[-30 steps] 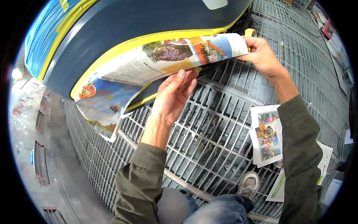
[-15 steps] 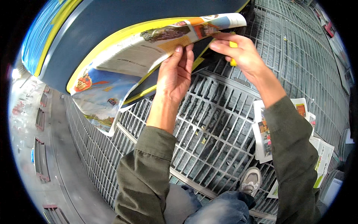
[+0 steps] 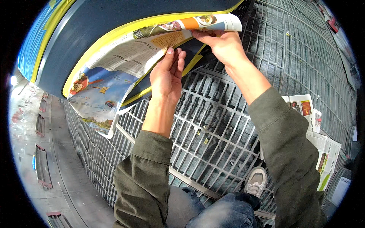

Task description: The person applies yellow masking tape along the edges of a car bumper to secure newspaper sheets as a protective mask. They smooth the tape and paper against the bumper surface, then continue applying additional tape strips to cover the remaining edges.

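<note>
A printed newspaper sheet [image 3: 110, 83] hangs along the lower edge of a large dark blue curved panel [image 3: 125, 19]. Yellow tape [image 3: 118, 36] borders the sheet's upper edge. My left hand [image 3: 166, 78] is closed at the sheet's free edge, its thumb against the paper and its fingers curled. Farther right, my right hand [image 3: 228, 49] pinches the same edge near the sheet's right end, thumb and forefinger together. More yellow tape [image 3: 192, 64] runs along the panel's underside behind my hands. Whatever else lies within the right palm is hidden.
Metal grating [image 3: 213, 125] spreads below, with my shoe [image 3: 255, 182] on it. Loose newspapers [image 3: 326, 152] lie at the right, partly behind my right sleeve. Blue plastic film [image 3: 32, 49] covers the panel's far left part. A grey floor [image 3: 76, 182] extends at the left.
My right hand has moved left along the sheet's edge, closer to my left hand. The yellow object seen in it earlier is now out of sight. My left hand has shifted slightly left.
</note>
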